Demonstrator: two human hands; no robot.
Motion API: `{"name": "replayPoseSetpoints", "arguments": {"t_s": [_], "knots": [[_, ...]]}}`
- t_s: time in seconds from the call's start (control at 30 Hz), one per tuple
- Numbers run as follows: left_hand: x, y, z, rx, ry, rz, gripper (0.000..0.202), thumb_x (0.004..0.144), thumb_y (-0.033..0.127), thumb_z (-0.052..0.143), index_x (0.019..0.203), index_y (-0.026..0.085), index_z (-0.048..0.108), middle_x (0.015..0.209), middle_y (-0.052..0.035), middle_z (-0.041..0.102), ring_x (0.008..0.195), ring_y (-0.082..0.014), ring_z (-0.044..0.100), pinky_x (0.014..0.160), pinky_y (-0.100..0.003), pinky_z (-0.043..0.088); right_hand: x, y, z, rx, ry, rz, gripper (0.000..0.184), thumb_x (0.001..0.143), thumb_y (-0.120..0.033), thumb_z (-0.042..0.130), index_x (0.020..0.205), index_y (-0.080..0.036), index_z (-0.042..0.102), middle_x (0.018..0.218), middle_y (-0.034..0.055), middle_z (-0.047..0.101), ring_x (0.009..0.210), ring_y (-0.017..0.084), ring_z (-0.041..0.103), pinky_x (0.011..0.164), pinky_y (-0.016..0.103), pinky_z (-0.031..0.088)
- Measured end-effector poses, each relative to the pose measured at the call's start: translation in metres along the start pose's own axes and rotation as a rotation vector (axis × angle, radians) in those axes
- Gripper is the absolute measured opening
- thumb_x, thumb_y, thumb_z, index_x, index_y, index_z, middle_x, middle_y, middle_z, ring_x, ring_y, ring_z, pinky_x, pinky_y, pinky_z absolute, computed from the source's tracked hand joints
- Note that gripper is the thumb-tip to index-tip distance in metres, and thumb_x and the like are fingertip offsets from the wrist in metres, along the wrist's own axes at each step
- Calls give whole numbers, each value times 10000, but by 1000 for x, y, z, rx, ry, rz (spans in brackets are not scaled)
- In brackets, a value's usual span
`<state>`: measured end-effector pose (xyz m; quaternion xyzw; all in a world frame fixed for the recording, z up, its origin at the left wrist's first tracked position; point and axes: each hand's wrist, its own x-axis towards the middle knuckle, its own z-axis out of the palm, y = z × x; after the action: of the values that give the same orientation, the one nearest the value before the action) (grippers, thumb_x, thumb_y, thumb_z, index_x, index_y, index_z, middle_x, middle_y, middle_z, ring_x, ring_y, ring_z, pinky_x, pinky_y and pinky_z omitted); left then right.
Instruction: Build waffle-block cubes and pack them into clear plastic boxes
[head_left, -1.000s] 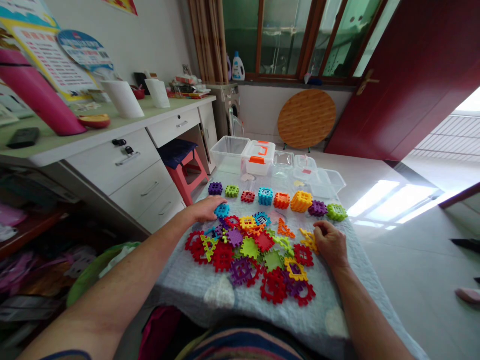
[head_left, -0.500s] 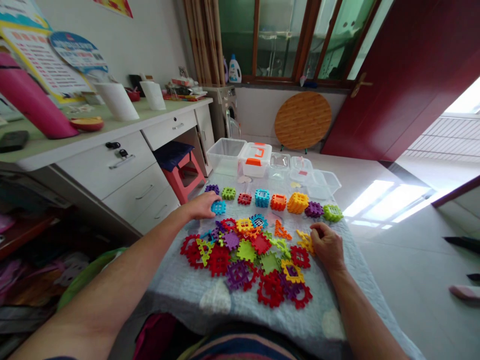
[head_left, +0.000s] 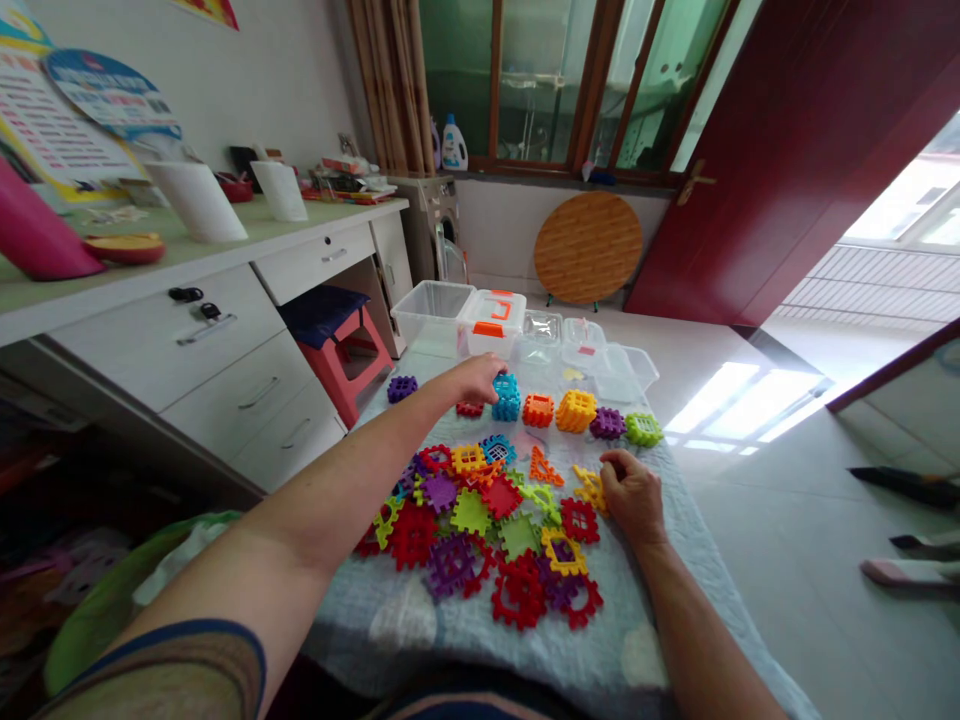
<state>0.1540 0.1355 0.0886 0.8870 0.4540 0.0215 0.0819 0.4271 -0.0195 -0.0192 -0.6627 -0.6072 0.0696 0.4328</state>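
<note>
My left hand (head_left: pixel 481 382) reaches across the table to a stack of light-blue interlocking plastic tiles (head_left: pixel 507 400). Its fingers are closed on a blue tile at the top of that stack, and the hand partly covers a small red stack (head_left: pixel 470 409). My right hand (head_left: pixel 632 495) rests curled on the cloth at the right side of the pile. Against its fingers lies a yellow open-framed piece (head_left: pixel 590 488); whether it is gripped I cannot tell. Between my arms spreads a loose pile of tiles, among them a lime-green tile (head_left: pixel 471 512) and a red window tile (head_left: pixel 580 521).
Sorted stacks form a row: purple (head_left: pixel 403 389), orange (head_left: pixel 538 410), yellow (head_left: pixel 576 411), another purple (head_left: pixel 608 423) and green (head_left: pixel 644 429). Behind them stand a clear open bin (head_left: pixel 431 320), an orange-latched box (head_left: pixel 493 322) and smaller clear containers (head_left: pixel 541 335). A white desk (head_left: pixel 225 345) is at the left.
My left hand has moved right, from the left end of the row to the light-blue stack, carrying a blue tile. My right hand stays by the yellow piece. The view has shifted slightly.
</note>
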Motion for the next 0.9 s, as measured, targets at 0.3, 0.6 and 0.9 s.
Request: {"name": "replayPoseSetpoints", "arguments": {"t_s": [0.3,0.6,0.9], "knots": [[16,-4,9,60,-95,34,442,570,169,658,1009,140,699,1016,-86,676,884,-223,633,758,-269,471,2,0,1,-9,-9,-11,220,762,-292,480,711,-186,666,555,0,598,491,140,509,559,252,399],[21,-1,8,83,-134,52,471,591,188,672,1060,144,676,1065,-90,657,912,-230,628,785,-281,470,1,1,1,-3,-15,-6,219,766,-288,483,723,-184,670,563,-3,599,491,135,509,557,248,396],[6,9,11,56,30,60,721,608,260,737,1274,96,515,1321,-188,519,1202,-315,511,1011,-373,399,2,0,0,-6,-7,-7,229,764,-294,474,723,-187,671,560,3,608,481,142,508,546,256,398]]}}
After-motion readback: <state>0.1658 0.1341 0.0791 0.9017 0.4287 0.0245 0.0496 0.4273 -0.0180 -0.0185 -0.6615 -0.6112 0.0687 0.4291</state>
